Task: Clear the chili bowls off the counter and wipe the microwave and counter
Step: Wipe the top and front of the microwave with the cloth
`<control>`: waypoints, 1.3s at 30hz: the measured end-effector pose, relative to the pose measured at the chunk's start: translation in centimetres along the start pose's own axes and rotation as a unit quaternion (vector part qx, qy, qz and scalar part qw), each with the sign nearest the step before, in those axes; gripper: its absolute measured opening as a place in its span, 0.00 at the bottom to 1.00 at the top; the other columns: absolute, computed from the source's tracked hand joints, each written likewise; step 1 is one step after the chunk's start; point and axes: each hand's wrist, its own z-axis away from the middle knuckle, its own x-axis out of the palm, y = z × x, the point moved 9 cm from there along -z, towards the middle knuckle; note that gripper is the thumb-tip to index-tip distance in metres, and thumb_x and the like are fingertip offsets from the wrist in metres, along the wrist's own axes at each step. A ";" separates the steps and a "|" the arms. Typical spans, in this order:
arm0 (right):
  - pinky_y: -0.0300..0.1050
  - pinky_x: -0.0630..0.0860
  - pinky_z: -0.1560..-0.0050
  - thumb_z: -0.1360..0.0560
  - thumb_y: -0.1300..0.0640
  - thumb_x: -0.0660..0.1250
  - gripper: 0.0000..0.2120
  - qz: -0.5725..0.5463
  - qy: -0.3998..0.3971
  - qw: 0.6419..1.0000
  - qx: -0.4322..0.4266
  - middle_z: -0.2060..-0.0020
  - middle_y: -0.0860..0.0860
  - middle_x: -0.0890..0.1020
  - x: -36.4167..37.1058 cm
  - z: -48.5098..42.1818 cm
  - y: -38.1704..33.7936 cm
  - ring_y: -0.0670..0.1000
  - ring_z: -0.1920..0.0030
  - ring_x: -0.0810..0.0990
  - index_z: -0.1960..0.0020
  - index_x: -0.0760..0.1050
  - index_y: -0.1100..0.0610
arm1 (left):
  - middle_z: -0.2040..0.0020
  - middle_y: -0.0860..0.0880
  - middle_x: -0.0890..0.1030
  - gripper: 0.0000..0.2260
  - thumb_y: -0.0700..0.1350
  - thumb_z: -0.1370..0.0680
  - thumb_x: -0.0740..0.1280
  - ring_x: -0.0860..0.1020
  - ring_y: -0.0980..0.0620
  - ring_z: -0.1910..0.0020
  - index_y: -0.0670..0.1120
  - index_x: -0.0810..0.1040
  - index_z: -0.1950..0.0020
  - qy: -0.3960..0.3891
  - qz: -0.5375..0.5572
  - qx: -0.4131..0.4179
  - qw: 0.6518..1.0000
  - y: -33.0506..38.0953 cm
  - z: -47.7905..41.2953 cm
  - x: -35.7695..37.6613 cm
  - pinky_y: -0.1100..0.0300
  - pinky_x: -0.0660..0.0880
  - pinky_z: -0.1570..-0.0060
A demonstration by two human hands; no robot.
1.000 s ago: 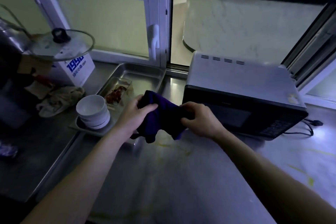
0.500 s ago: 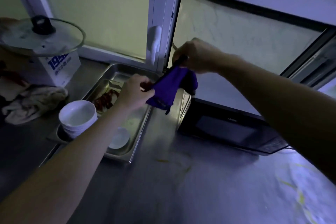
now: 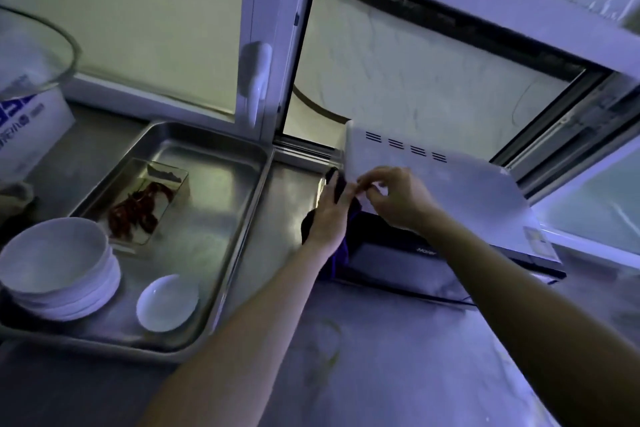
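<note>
The cloth [image 3: 341, 256] is bunched against the near-left corner of the microwave [image 3: 450, 198], draped over its left side and hanging down toward the desk [image 3: 398, 357]. The left hand [image 3: 329, 218] holds it there, fingers wrapped over the dark fabric and pointing away from the person. The right hand [image 3: 401, 199] sits just right of it above the top panel, fingers curled and tips drawn together at the cloth's upper edge; whether they actually pinch the fabric I cannot tell.

The step in hand looks like arranging the cloth for the first pass over the microwave. What matters for that move: the top panel's long axis runs left to right, and nearly all of it lies right of and beyond both hands, so a wipe would travel rightward from this corner. The right hand is already over the panel and is the nearer one.

The bowls [image 3: 55, 263] are stacked at the near-left of the tray [image 3: 221, 218], with a small dish [image 3: 168, 302] beside them and the chilies [image 3: 138, 208] in a clear container further back; all lie well left of the hands, closer to the left one. Yellowish smears mark the desk near the person.
</note>
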 end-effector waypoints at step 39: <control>0.64 0.45 0.16 0.22 0.29 0.48 0.36 0.093 0.019 0.989 0.109 0.14 0.47 0.57 3.6 -8.8 8.7 0.49 0.14 0.52 0.15 0.59 0.37 | 0.24 0.39 0.77 0.33 0.67 0.19 0.67 0.74 0.37 0.23 0.51 0.71 0.19 -0.153 0.136 -0.025 0.979 -2.2 -19.1 1.2 0.35 0.66 0.20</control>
